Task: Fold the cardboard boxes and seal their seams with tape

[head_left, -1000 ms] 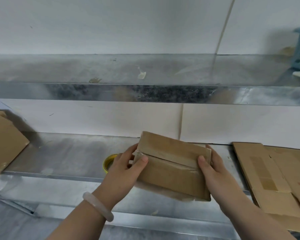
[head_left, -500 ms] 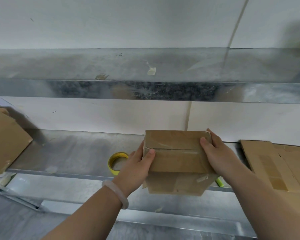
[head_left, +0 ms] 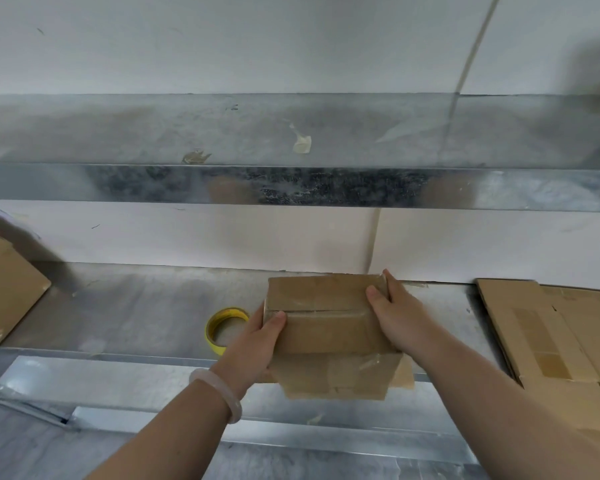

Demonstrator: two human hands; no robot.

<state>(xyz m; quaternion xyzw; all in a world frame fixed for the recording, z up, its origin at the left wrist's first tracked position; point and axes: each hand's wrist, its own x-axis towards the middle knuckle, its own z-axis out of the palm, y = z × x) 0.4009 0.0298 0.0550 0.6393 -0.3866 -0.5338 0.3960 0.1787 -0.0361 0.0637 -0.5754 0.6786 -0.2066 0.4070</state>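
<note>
Cardboard box (head_left: 321, 329) between both hands (head_left: 253, 344) (head_left: 397, 318)

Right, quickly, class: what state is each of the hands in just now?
Left hand: holding the cardboard box by its left end.
Right hand: holding the same box by its right end.

Soft, even light is filling the scene, the metal shelf edge (head_left: 291, 188) is glinting dully, the cardboard piece (head_left: 4, 289) at left is casting a blurry shadow, and the frame's edges are bending.
</note>
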